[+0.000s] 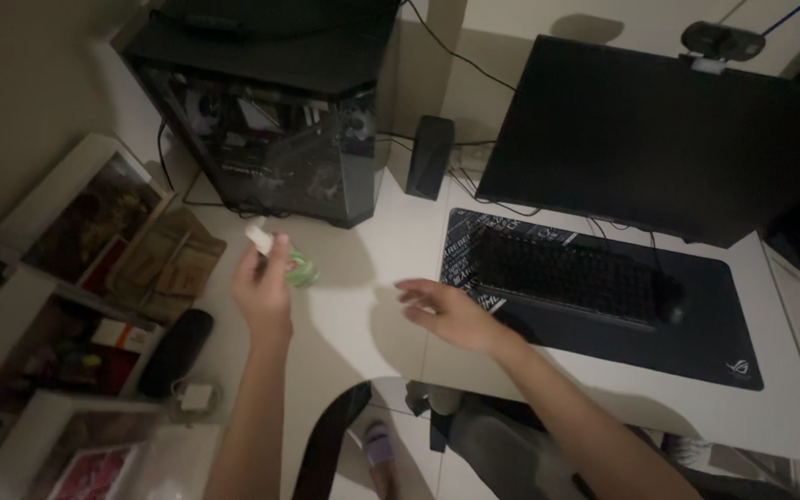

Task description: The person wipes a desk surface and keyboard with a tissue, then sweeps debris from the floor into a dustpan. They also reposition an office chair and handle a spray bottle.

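Currently the left hand (264, 287) is clamped on a small green bottle (300, 268) with a white cap, raised above the desk (363, 278), long axis tilted up-left. Right hand (451, 313) hovers open and empty, well apart to the bottle's right, near the keyboard (562, 273).

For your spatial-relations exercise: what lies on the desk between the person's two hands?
In the head view, only bare white desk lies between the left hand, holding a small green bottle, and the open right hand.
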